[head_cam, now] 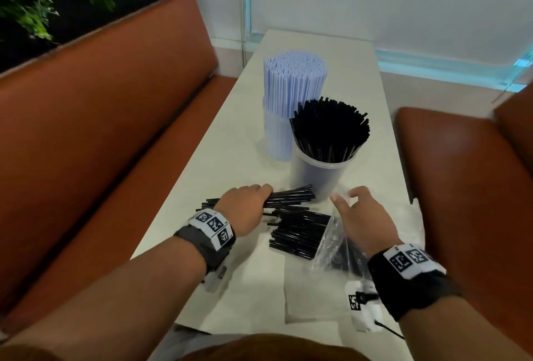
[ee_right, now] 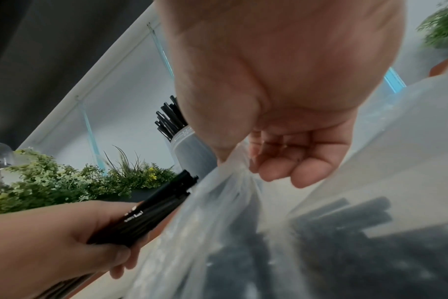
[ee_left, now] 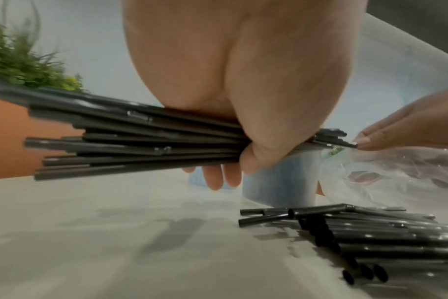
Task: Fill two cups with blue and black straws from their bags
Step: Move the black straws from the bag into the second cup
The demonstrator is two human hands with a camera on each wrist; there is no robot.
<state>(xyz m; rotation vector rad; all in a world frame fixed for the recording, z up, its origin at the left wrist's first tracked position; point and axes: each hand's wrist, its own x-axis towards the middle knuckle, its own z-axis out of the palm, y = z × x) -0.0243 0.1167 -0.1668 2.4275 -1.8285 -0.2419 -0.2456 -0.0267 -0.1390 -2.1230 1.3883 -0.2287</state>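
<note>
A: What is the left hand (head_cam: 247,208) doing?

B: Its grip is wrapped round a bundle of black straws (head_cam: 291,195), thumb on one side and fingers (ee_left: 219,179) curled under the other. The left wrist view shows that bundle lifted clear of the worktop (head_cam: 251,141), lying roughly level, just left of centre in the head view.

A: And the right hand (head_cam: 360,216)?

B: Lower right of centre, with the fingers spread and only loosely bent. It rests over the clear plastic bag (head_cam: 331,241). In the right wrist view the film bunches up by the thumb, but I cannot tell whether the thumb actually pinches it.

A: Where are the remaining straws?

B: A loose pile of black straws (head_cam: 297,235) lies on the worktop between the two hands, touching the bag's mouth. More dark ones show through the bag's film.

A: The cups?

B: Both stand upright above the hands in the head view. The nearer cup (head_cam: 317,179) is packed with black straws fanning outward; the farther cup (head_cam: 277,138), just up and left of it, holds blue straws (head_cam: 294,84).
</note>
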